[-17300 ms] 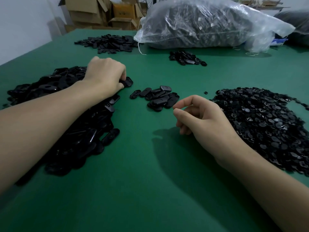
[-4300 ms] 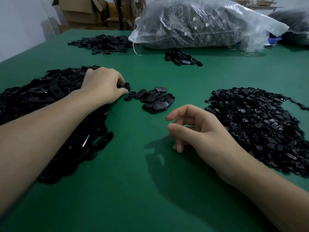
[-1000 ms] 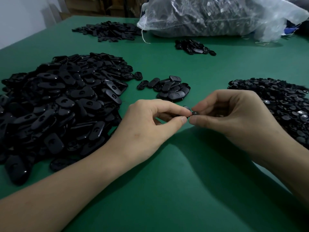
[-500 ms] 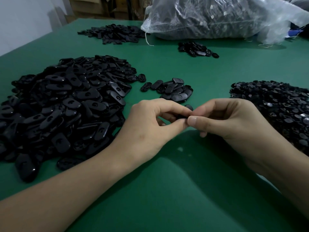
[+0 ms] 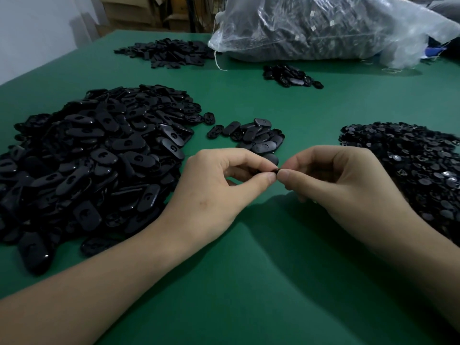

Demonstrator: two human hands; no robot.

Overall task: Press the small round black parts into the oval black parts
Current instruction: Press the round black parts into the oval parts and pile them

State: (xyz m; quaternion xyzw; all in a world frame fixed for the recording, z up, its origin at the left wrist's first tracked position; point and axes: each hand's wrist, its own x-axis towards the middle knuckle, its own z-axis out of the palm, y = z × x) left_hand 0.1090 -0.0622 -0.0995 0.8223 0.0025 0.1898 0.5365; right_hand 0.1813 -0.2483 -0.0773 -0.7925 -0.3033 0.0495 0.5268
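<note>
Across our green table, a heap of oval parts lies to the left, a heap of small round parts to the right, and a small cluster just behind our hands. Our left hand pinches a glossy black oval part, mostly hidden by its fingers. Our right hand pinches a round part against it. A clear bag at the far edge holds dark parts.

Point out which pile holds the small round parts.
The flat pile at right, beside the right hand; its pieces are small discs, unlike the oval heap at left.
</note>
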